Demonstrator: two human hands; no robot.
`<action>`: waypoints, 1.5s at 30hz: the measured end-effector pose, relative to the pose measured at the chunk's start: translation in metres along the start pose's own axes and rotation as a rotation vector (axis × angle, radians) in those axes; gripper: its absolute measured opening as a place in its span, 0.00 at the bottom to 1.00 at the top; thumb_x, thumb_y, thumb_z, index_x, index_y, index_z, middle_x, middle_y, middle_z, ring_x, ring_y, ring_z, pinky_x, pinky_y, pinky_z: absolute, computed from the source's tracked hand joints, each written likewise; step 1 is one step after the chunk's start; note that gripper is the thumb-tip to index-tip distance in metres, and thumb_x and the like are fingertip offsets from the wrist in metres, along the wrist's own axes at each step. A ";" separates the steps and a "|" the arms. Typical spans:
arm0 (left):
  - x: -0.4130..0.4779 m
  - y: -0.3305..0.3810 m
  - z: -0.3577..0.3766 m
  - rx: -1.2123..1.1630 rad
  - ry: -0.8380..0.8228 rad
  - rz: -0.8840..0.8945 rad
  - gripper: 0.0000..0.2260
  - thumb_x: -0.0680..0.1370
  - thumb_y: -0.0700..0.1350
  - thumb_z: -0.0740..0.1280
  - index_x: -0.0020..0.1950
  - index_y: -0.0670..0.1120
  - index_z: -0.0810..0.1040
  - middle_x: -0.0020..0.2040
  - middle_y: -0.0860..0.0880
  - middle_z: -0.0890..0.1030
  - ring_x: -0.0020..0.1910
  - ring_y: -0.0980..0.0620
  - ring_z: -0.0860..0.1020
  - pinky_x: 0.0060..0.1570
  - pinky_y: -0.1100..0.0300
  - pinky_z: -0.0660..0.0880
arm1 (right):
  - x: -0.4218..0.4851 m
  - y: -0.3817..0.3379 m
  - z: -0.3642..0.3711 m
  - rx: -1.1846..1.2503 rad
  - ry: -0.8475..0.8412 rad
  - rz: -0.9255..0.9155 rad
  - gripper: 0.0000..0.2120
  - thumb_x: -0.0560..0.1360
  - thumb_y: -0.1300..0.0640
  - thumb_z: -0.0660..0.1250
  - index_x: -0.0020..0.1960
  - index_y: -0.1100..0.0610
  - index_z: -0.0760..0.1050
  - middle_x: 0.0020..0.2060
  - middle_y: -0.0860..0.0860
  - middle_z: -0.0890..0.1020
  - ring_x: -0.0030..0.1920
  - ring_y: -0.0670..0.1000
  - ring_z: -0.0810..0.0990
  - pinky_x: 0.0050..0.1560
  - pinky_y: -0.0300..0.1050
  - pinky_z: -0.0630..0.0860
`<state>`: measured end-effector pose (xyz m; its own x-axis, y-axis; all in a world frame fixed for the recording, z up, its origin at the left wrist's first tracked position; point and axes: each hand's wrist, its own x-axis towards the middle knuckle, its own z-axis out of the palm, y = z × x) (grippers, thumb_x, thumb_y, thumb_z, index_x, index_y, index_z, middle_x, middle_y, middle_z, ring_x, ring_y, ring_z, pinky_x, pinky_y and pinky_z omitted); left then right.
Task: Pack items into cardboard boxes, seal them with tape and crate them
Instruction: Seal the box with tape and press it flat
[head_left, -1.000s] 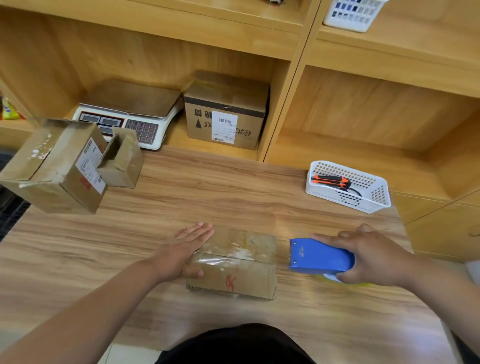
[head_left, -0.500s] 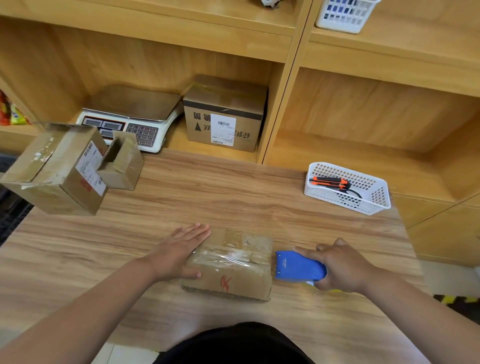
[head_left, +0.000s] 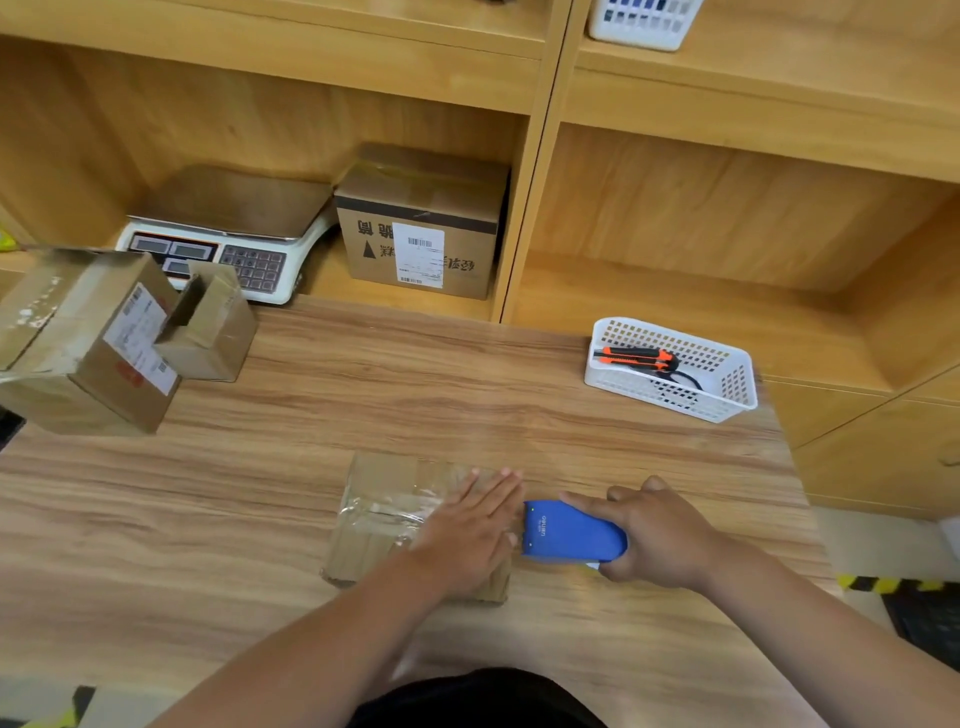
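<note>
At the bench (head_left: 415, 395) front, the left grip (head_left: 470, 525) has slid along the small box (head_left: 384, 499) from its left end to its right half, fingers flat. The right grip (head_left: 660, 540) curls round the blue tape dispenser (head_left: 571, 532), which touches the box's right end. Its white lettering is unreadable. The shelved box (head_left: 467, 208) bears a barcode label (head_left: 418, 254).

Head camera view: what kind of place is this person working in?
Likely a parcel-packing or shipping station: a weighing scale stands next to a cardboard box bearing a barcode label, and the right hand grips a blue tape dispenser beside a small box.
</note>
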<state>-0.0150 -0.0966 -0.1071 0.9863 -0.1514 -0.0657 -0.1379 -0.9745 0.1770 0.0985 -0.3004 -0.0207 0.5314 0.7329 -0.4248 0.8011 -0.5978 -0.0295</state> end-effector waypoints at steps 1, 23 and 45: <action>0.001 -0.001 0.001 0.002 -0.041 -0.002 0.27 0.78 0.53 0.41 0.76 0.44 0.45 0.77 0.49 0.44 0.76 0.51 0.44 0.72 0.54 0.30 | -0.002 0.005 0.002 0.032 0.006 -0.001 0.37 0.70 0.38 0.63 0.69 0.28 0.42 0.45 0.41 0.69 0.41 0.46 0.66 0.48 0.36 0.59; 0.008 0.008 0.002 -0.105 0.014 -0.116 0.24 0.70 0.53 0.54 0.62 0.50 0.77 0.67 0.52 0.74 0.67 0.53 0.70 0.69 0.58 0.52 | -0.004 0.009 0.001 -0.140 0.028 -0.061 0.37 0.71 0.41 0.61 0.75 0.35 0.47 0.49 0.46 0.74 0.38 0.49 0.64 0.46 0.43 0.55; 0.028 0.031 0.000 -0.336 0.231 -0.439 0.03 0.70 0.46 0.67 0.36 0.53 0.78 0.54 0.59 0.74 0.53 0.53 0.68 0.50 0.63 0.50 | 0.013 -0.022 -0.014 -0.233 0.004 -0.032 0.28 0.69 0.44 0.66 0.69 0.42 0.66 0.50 0.48 0.81 0.53 0.53 0.78 0.60 0.52 0.61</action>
<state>0.0080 -0.1309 -0.1035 0.9438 0.3303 0.0058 0.2862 -0.8262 0.4853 0.0916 -0.2729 -0.0126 0.5051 0.7518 -0.4238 0.8594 -0.4832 0.1671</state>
